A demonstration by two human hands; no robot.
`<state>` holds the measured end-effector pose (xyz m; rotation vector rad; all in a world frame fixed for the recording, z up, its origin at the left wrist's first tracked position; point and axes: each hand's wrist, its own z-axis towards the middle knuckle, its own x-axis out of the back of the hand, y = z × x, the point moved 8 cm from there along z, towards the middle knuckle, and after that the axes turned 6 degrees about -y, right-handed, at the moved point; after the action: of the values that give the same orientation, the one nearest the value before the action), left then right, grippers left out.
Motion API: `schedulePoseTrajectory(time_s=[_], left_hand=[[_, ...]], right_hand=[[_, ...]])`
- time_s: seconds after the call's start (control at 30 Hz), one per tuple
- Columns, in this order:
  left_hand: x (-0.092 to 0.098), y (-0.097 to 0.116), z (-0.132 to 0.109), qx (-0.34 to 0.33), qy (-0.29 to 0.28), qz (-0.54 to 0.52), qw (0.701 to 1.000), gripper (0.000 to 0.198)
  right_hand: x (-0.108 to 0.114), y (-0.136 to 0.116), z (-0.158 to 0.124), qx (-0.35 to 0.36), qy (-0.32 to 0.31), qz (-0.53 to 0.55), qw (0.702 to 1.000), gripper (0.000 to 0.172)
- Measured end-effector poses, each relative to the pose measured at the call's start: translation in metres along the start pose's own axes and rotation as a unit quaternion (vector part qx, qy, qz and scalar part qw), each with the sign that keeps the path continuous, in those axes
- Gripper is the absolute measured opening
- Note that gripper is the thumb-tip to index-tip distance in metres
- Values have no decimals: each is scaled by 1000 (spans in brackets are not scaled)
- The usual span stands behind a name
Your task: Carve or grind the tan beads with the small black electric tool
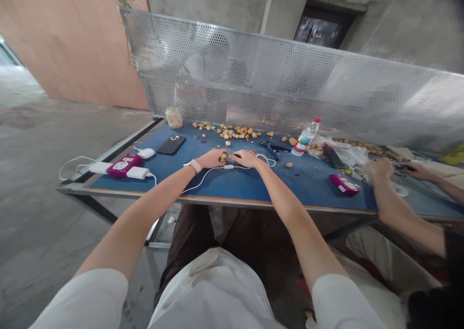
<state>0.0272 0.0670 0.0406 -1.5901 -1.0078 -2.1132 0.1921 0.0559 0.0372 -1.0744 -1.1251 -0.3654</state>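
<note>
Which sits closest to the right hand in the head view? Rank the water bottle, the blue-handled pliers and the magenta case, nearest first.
1. The blue-handled pliers, just beyond and to the right of the right hand.
2. The water bottle, farther right, toward the back.
3. The magenta case, farthest, to the right, toward the front.

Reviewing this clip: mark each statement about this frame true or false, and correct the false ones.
1. The left hand wears a white wristband. True.
2. The right hand is holding a water bottle. False: the water bottle stands apart, off to the right.
3. A perforated metal screen stands along the table's far side. True.
4. A co-worker's hands are at the left end of the table. False: the co-worker's hands are at the right.
5. A black phone lies on the blue tabletop. True.
</note>
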Motion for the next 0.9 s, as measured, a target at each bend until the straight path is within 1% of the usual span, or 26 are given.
schedulePoseTrajectory(time_s=[0.27,0.43,0.7,0.9], left_hand=[[1,4,-1,-6,0,10,1000,19],[1,5,-1,-7,9,17,1000,15],[0,5,-1,-14,15,10,1000,19],[0,4,-1,-13,13,-10,1000,16]], right_hand=[[-2,-4,0,17,-5,-4,1000,77],[-3,-6,0,24,-5,-17,1000,72],[-2,-5,0,15,-3,-15,1000,69],[-4,-3,2,17,-11,-20,1000,64]])
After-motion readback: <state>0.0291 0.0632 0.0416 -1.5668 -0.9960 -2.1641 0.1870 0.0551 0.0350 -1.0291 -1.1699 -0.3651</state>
